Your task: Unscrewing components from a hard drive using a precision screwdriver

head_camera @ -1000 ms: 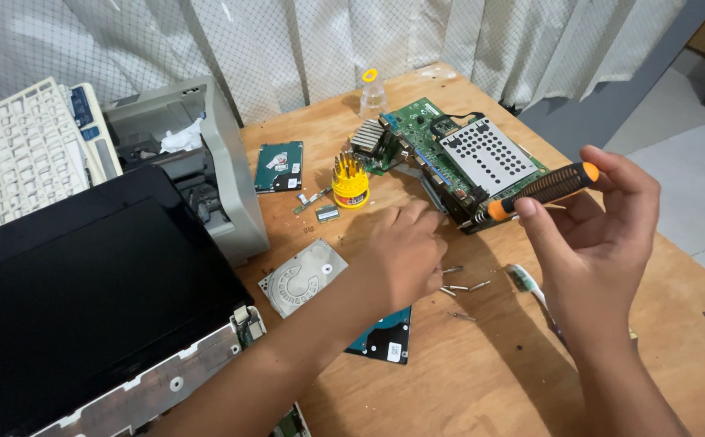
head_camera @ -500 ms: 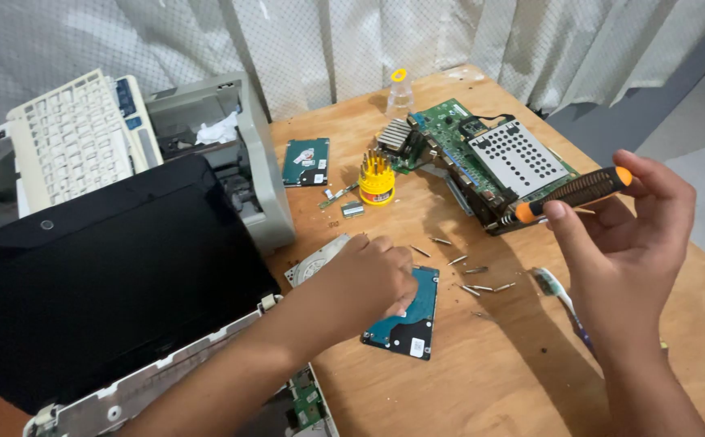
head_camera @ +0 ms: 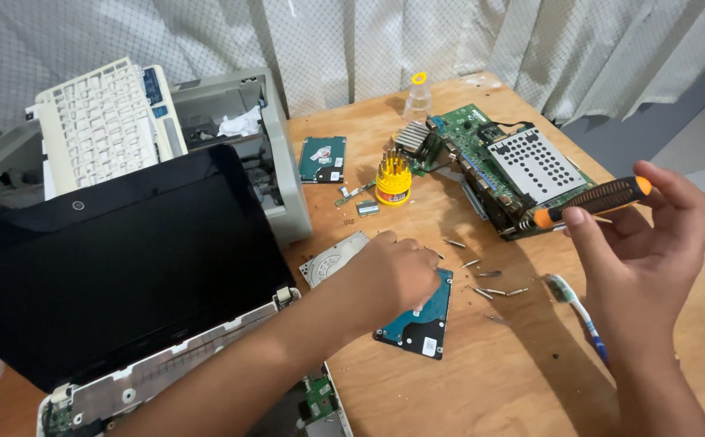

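Screwdriver point(head_camera: 594, 201), black grip w/ orange ends, sits in the right hand point(head_camera: 640, 243): fingers curled round the handle, thumb on the orange collar, tool lying roughly level w/ its tip end toward the green circuit board point(head_camera: 470, 150). Board is propped at a tilt near the counter's far edge, a perforated metal drive cage point(head_camera: 535, 164) on top and a finned heatsink point(head_camera: 411, 137) at its left end.

Left hand point(head_camera: 393, 275) is lower, mid counter point(head_camera: 490, 380), knuckles up, fingers bent down onto the top edge of a bare hard drive point(head_camera: 420, 320) lying circuit-side up; can't tell if it's pinching anything, fingertips hidden under the hand. A silver drive plate point(head_camera: 330, 260) lies just beside the wrist, left of it.

Loose screws point(head_camera: 486, 285) scattered between the two hands, approx a half dozen, apart from each other. Toothbrush point(head_camera: 583, 311) w/ white-blue handle lies under the right wrist. Yellow bit holder point(head_camera: 393, 180) stands upright near the board, small memory stick pieces beside it. Second hard drive point(head_camera: 322, 159) lies flat farther back, clear bottle point(head_camera: 418, 99) w/ yellow cap at the far edge.

Left side: open laptop w/ black screen point(head_camera: 118, 259), its white base stripped; behind it a white keyboard point(head_camera: 97, 125) rests tilted on a grey printer point(head_camera: 243, 121).
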